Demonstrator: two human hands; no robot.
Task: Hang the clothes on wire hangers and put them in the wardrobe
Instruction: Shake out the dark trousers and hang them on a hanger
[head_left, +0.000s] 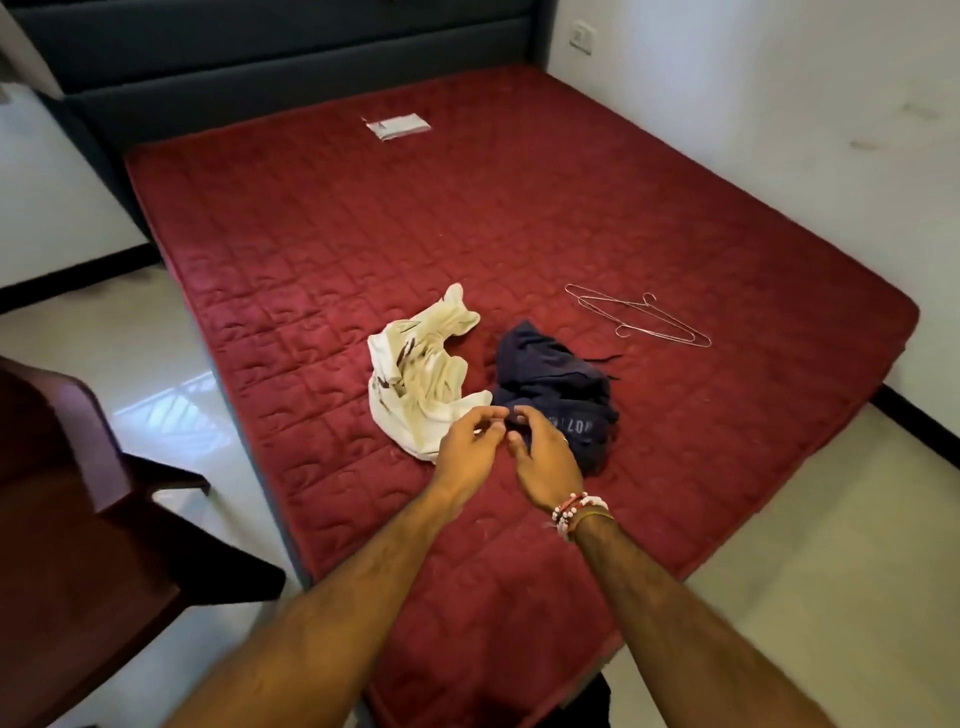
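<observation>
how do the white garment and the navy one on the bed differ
The white garment is cream with dark streaks; the navy garment is dark blue with pale lettering. The white garment lies left, the navy garment right, nearer the wire hangers. A dark cord trails from the navy garment, none from the white garment. Both lie crumpled on the red mattress, unhung.

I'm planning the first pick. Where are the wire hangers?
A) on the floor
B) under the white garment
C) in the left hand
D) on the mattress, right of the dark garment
D: the wire hangers lie bare on the red mattress, right of the dark garment, touching neither it nor the white garment.
</observation>
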